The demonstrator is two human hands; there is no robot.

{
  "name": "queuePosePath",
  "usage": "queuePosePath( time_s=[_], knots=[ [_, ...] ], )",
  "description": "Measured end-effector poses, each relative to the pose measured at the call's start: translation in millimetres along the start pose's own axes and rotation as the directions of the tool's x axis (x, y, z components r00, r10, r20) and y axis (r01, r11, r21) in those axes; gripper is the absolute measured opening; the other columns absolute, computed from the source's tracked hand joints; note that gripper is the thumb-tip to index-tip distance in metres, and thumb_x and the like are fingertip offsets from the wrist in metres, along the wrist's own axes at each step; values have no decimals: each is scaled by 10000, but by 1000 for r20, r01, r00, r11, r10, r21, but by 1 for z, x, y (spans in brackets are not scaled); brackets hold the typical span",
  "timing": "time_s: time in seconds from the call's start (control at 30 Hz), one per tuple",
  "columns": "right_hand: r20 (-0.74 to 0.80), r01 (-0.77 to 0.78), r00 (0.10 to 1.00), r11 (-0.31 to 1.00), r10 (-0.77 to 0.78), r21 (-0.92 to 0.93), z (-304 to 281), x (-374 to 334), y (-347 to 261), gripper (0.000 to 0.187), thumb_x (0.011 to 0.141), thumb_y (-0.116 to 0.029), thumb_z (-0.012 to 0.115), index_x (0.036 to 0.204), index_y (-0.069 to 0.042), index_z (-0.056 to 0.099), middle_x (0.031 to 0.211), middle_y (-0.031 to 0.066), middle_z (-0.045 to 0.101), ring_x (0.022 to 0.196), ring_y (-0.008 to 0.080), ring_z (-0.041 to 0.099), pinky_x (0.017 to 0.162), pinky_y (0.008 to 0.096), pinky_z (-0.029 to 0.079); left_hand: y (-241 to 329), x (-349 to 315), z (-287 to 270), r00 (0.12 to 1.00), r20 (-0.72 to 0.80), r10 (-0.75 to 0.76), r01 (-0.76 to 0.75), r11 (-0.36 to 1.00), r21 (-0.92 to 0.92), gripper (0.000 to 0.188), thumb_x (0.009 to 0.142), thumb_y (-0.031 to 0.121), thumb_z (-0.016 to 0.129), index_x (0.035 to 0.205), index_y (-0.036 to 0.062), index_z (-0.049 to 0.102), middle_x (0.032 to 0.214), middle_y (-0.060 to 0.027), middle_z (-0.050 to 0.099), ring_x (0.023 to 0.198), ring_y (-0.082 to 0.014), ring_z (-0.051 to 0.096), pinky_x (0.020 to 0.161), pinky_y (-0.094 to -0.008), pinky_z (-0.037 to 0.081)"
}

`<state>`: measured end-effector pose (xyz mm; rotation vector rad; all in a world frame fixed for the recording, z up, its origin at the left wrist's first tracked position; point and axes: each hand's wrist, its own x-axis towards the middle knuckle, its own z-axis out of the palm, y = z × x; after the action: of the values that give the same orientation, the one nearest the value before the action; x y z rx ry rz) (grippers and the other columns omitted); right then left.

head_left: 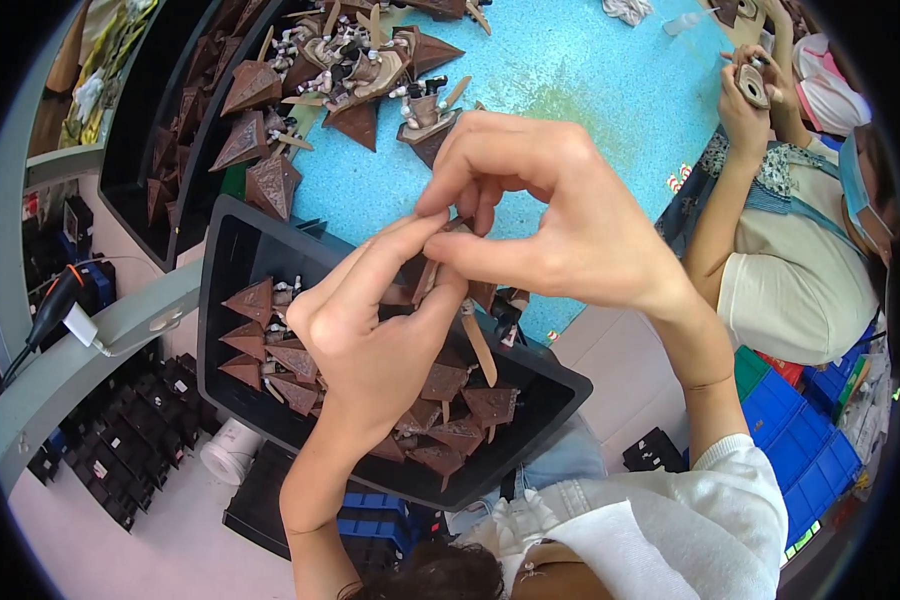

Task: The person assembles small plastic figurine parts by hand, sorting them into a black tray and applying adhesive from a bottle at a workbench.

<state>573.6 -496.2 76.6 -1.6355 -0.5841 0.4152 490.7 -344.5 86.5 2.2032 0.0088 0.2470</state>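
Between my two hands, over the bin, is a brown pointed piece, mostly hidden by the fingers. My left hand pinches it from the left. From the other side my right hand meets it with thumb and fingertips, its fingers curled. A flat wooden stick pokes out below the grip, beside a small black and white part. Underneath stands a black bin holding brown pointed pieces, some with small black and white parts or sticks attached.
A blue table carries a heap of similar brown pieces at its far left. Another black bin stands left of it. At the right a person holds a brown part. Blue crates are stacked at lower right.
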Motion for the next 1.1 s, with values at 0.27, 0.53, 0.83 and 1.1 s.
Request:
queuePosePath(
  time_s=[0.27,0.53,0.83,1.1],
  knots=[
    [46,-115,993,987,111,113,-5,-12,10,188,674,-77,681,791,70,676,785,148,656,661,198,662,591,287,526,-1,-10,7,996,17,85,-85,994,67,213,677,-49,747,870,-29,659,861,-142,705,713,-217,707,600,-258,540],
    [30,-135,991,980,132,146,-1,-18,17,217,698,-101,723,798,85,676,773,132,663,681,177,669,603,268,528,-4,-14,9,996,39,76,-78,994,77,216,677,-46,748,875,-23,667,860,-138,709,715,-215,708,600,-259,538],
    [23,-144,990,975,142,172,-1,-23,19,198,723,-116,709,803,64,689,755,108,665,704,138,655,637,258,519,-3,-16,6,998,63,-29,26,998,49,195,695,-28,745,882,-19,694,769,-108,702,587,-88,631,516,-208,472],
    [101,-152,986,971,135,182,7,-26,20,207,809,-154,726,885,35,693,775,63,673,688,93,618,576,225,461,0,-16,2,968,127,-216,228,969,-92,205,709,-8,749,913,3,728,658,-31,673,495,22,493,449,-159,369]
  ],
)
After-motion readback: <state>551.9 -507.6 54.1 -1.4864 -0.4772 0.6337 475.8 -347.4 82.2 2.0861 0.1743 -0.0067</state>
